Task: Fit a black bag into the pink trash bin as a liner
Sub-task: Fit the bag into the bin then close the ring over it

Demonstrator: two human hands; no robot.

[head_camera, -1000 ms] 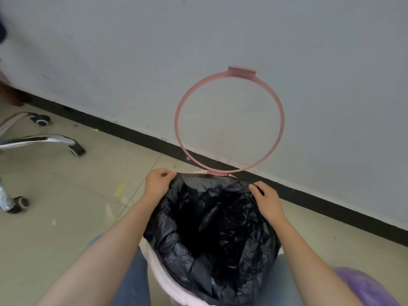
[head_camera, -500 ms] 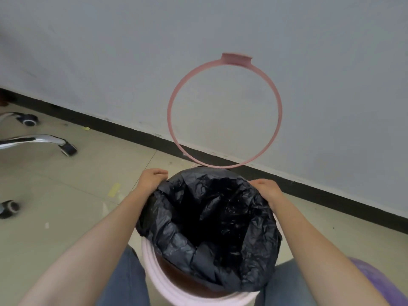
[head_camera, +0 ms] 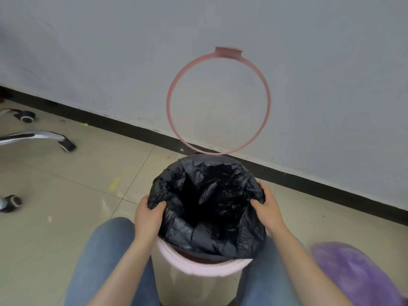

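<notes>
**Bag half-seated in bin**

Pink bin [head_camera: 198, 269] stands between the knees. Black bag [head_camera: 205, 204] fills its mouth; near rim bare. Left hand [head_camera: 148, 217] and right hand [head_camera: 268, 209] each pinch the bag's edge, thumbs inside. Pink ring [head_camera: 170, 120] stands upright behind.

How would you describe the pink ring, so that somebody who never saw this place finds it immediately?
Look at the pale grey wall behind the pink trash bin. Directly above the bin's far edge, a thin pink ring stands upright in front of the wall. Unlike the bin, it is only an empty hoop with a small flat tab on top, and the wall shows through it.
</notes>
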